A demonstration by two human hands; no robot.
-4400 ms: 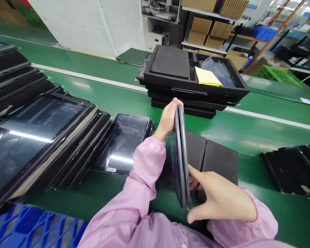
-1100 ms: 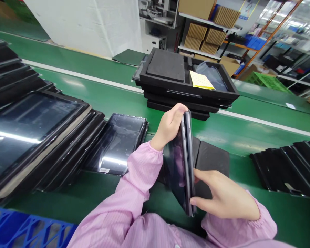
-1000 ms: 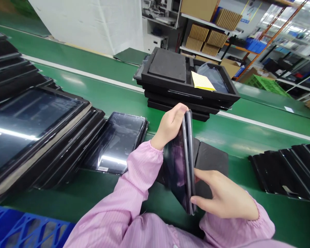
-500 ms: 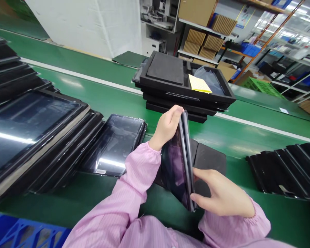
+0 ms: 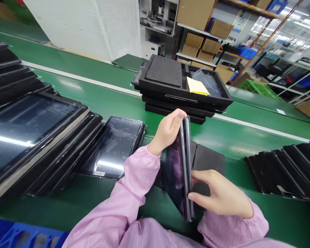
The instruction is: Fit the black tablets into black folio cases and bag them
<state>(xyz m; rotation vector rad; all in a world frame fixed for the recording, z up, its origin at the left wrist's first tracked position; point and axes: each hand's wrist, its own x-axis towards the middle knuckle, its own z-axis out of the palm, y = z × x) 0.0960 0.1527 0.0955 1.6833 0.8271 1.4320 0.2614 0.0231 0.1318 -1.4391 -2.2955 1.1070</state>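
Two thin grey-edged tablets [image 5: 174,172] stand face to face, tilted on edge, in front of me; a dark glossy screen faces left. My left hand [image 5: 167,129] grips their upper end, its fingers wrapped over the top. Lower on the right side, my right hand [image 5: 219,193] has its thumb and index finger at the tablets' edge; its other fingers are partly hidden. Beneath and behind them lie flat black foam pads [image 5: 209,158]. Left of my left hand, a tablet [image 5: 116,144] with a small white label lies screen up on a short stack.
A black foam tray [image 5: 167,91] with a yellow note [image 5: 197,86] tops a stack ahead. Leaning rows of screens in black trays [image 5: 36,124] fill the left; more black trays [image 5: 286,168] stand right. A blue crate [image 5: 23,234] is lower left on the green bench [image 5: 248,134].
The held tablets have come slightly lower and stand a little more upright. Both hands keep nearly the same hold; the whole view has shifted slightly.
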